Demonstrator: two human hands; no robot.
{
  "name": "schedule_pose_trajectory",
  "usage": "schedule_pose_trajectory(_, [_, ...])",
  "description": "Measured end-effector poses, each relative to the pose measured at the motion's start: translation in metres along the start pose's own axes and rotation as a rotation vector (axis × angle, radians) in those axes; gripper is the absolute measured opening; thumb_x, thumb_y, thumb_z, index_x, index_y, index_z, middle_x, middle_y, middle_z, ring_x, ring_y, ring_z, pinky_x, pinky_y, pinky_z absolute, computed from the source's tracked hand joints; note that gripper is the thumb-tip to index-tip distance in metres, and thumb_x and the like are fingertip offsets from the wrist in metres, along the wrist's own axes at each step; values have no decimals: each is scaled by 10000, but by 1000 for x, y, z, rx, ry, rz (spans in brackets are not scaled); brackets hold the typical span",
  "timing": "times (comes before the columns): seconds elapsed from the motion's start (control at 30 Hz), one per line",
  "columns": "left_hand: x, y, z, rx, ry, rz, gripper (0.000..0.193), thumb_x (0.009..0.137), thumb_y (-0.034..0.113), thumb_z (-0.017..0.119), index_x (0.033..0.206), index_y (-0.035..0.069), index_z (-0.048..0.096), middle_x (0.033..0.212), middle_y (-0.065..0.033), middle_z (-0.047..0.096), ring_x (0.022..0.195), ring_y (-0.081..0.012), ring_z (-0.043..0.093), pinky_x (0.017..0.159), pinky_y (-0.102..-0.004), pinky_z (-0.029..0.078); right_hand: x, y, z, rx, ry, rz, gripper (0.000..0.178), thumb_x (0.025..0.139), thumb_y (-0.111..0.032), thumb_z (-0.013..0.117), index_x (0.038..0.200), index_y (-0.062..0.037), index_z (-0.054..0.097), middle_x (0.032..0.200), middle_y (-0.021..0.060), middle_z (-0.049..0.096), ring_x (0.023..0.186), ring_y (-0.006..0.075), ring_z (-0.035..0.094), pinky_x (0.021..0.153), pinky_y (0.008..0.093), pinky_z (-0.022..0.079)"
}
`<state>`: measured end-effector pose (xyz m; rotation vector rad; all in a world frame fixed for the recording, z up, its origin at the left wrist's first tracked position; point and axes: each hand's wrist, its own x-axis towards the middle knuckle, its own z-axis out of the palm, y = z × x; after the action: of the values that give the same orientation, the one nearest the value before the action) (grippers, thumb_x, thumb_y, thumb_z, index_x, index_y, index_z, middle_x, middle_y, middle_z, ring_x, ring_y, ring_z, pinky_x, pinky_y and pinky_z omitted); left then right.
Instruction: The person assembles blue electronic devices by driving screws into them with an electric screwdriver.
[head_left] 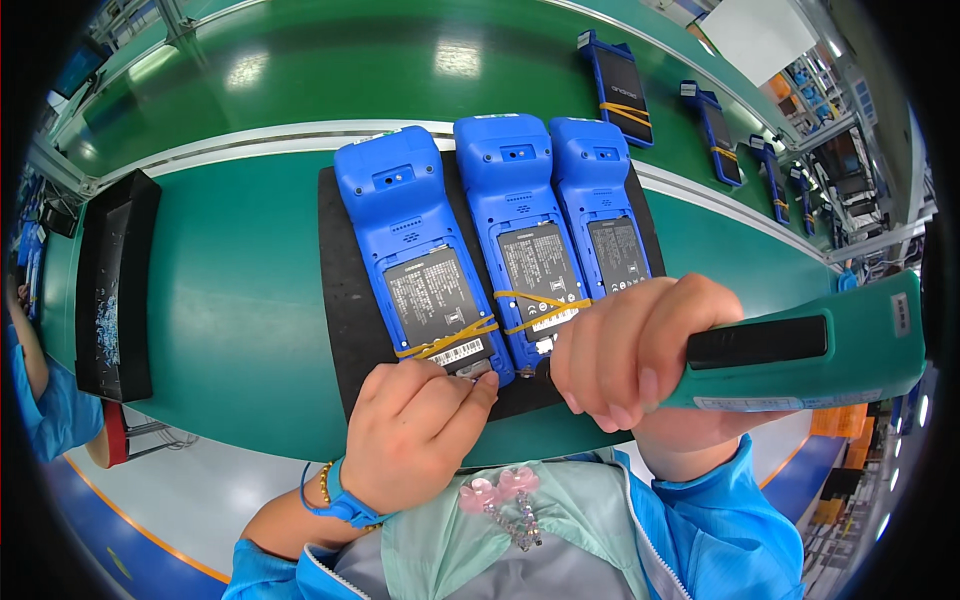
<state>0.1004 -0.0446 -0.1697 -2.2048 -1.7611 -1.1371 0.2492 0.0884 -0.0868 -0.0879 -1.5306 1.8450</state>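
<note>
Three blue handheld terminals lie back side up, side by side, on a black mat (345,300); their black batteries show in open bays. My left hand (405,430) is closed at the lower end of the left terminal (405,215), its thumb by a small silver part (472,369). A yellow rubber band (450,340) crosses that terminal; another is around the middle terminal (505,180). My right hand (640,350) grips a green electric screwdriver (860,345) with a black panel. Its dark nose points left, near the two terminals' lower ends. My right fingers partly hide the right terminal (590,170).
A black tray (140,290) with small light-blue bits stands on the green table (230,300) at left. Beyond a pale rail (270,137), banded blue terminals (620,90) lie on a green surface toward the right. At far left, another person's arm (30,350) shows.
</note>
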Motion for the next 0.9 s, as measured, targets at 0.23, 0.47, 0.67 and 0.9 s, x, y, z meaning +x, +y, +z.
schedule_pose_trajectory(0.23, [1,0,2,-1,17,-8,272,683,88,740,952,50,736,825,20,605,772,-169,559,658,-311,421,-3,-7,-6,81,-68,104,202,990,-193,589,881,-27,555,759,97,569,704,215,569,666,357,472])
schedule_pose_trajectory(0.47, [2,1,-1,-22,6,-19,243,696,88,740,936,52,732,820,18,602,763,-170,565,653,-310,418,2,-6,-3,-36,-86,79,450,1005,-435,527,798,-35,521,655,88,565,519,201,548,493,348,436])
schedule_pose_trajectory(0.67, [0,1,-1,-43,25,-11,253,708,94,736,957,48,732,811,9,592,764,-179,569,662,-321,421,-2,4,-6,-46,-136,49,384,1016,-325,512,785,-19,540,642,106,566,515,203,534,493,337,419])
schedule_pose_trajectory(0.9, [-1,2,-1,-59,34,-34,249,713,97,747,957,53,736,771,0,547,770,-190,558,647,-331,405,5,9,-1,-48,-172,40,381,926,-313,646,702,-17,561,591,122,572,470,191,501,466,314,409])
